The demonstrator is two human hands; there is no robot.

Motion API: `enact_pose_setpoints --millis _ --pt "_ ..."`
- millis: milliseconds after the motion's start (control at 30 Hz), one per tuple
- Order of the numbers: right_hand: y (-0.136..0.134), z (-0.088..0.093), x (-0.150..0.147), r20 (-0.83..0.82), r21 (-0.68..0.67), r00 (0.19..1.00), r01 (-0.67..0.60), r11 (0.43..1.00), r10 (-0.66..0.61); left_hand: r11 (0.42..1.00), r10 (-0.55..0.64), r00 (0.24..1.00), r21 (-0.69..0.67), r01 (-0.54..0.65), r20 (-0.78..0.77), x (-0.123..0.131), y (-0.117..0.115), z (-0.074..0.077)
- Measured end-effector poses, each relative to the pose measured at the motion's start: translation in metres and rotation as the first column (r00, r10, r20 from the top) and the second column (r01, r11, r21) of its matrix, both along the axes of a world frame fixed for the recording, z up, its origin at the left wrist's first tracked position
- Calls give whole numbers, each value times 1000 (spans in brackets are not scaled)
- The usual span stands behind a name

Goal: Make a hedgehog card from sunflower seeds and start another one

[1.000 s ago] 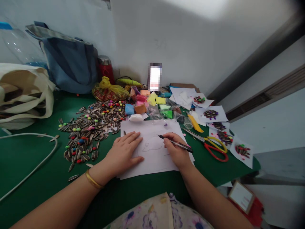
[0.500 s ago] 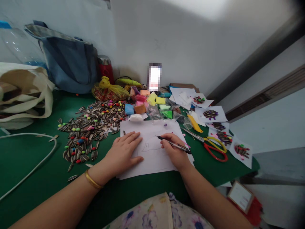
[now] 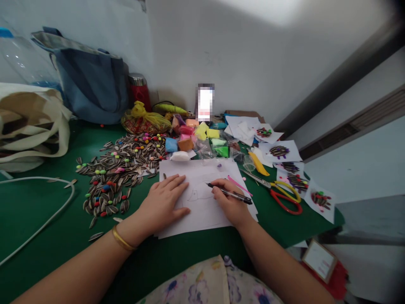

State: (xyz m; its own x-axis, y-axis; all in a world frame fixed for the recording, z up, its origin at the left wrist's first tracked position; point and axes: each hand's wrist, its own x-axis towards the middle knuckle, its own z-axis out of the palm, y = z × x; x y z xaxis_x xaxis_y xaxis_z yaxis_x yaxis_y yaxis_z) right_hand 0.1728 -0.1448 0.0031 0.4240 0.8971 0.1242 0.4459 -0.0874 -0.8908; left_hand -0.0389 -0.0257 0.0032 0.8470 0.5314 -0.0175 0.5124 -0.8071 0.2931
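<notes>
Though aslant, pen [image 3: 233, 194] between right fingers [image 3: 220, 183]

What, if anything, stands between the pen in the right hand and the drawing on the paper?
Nothing visible: the right hand holds the pen, its tip at the drawing. The left hand rests beside it on the paper.

The light is dim and cool, brightest in a pale, washed-out patch high on the plain white wall [image 3: 202, 46], with a soft-edged shadow slanting below it. The glossy green tabletop [image 3: 41, 215] darkens almost to black between the forearms. The upright phone's glowing white screen [image 3: 205, 100] is blown out and coarsely pixelated. Small highlights glint on the clear, blue-capped plastic bottle [image 3: 23, 59]. Wide-angle distortion stretches the edges; the right side looks smeared, its upper corner black. Faint lines on the white drawing paper [image 3: 202, 217] stay legible.
</notes>
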Motion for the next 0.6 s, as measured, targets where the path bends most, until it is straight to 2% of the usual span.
enact_pose_setpoints --millis 333,600 --pt "-1 4 0 16 -9 1000 19 1000 -19 1000 -1 1000 3 1 -6 1 0 1" --pt "-9 7 -11 190 -69 979 -66 995 78 1000 -1 1000 9 2 -8 1 0 0"
